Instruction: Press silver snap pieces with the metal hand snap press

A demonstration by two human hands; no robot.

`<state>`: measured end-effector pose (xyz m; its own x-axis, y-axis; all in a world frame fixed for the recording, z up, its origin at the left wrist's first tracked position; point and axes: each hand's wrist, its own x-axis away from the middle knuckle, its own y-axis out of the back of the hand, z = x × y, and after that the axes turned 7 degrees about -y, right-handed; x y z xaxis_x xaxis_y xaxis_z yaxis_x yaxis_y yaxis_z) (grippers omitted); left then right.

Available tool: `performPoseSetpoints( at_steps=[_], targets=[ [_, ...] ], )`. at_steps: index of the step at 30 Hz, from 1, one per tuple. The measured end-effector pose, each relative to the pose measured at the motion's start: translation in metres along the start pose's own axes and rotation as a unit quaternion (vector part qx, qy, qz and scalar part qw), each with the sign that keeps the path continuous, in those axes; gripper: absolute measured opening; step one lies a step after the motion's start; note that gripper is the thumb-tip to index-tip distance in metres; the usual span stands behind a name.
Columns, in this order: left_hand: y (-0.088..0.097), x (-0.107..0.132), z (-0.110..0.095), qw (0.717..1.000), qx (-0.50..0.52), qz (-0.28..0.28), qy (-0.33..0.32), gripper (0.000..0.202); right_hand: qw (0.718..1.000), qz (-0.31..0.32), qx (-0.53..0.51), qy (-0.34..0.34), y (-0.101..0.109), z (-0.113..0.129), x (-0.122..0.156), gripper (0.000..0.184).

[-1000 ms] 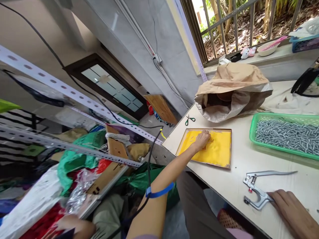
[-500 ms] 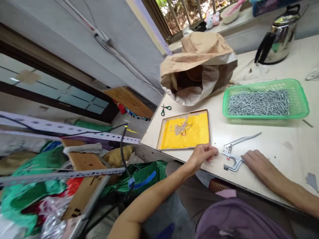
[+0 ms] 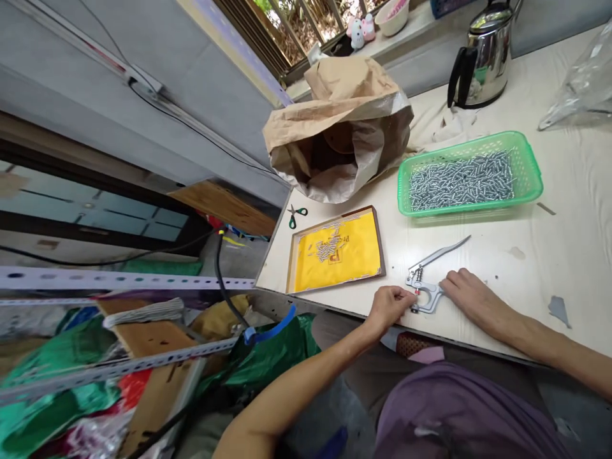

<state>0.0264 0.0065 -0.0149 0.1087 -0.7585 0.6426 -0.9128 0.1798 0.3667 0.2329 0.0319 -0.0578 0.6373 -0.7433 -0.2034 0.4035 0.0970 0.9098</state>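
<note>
My left hand is closed in a pinch at the jaw of the silver snap-fastener pliers. Whatever lies between its thumb and forefinger is too small to make out. The pliers lie on the table, their long upper handle sprung away from the lower one. Over the lower handle, my right hand rests with its fingers curled round it, hiding that handle's end. Left of the pliers is a shallow box lined with a yellow sheet, which bears a loose pile of small metal pins.
A green plastic basket full of small metal pieces stands behind the pliers. Green-handled scissors, an open brown paper bag and a steel kettle sit farther back. A grey scrap lies at right.
My left hand has moved right, from beside the box to the pliers' jaw. My right hand stays on the lower handle. The camera view has turned to the right.
</note>
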Motion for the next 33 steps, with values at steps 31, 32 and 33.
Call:
performPoseSetpoints(
  at_steps=[31, 32, 33],
  targets=[
    [0.008, -0.006, -0.004, 0.994, -0.074, 0.072, 0.022, 0.018, 0.995, 0.081, 0.060, -0.006, 0.034, -0.042, -0.027, 0.065],
    [0.008, -0.006, -0.004, 0.995, -0.071, 0.069, 0.024, 0.018, 0.995, 0.079, 0.062, -0.005, 0.035, -0.041, -0.026, 0.061],
    [0.007, -0.006, -0.004, 0.995, -0.067, 0.066, 0.026, 0.018, 0.995, 0.077, 0.064, -0.004, 0.036, -0.040, -0.025, 0.058]
  ],
)
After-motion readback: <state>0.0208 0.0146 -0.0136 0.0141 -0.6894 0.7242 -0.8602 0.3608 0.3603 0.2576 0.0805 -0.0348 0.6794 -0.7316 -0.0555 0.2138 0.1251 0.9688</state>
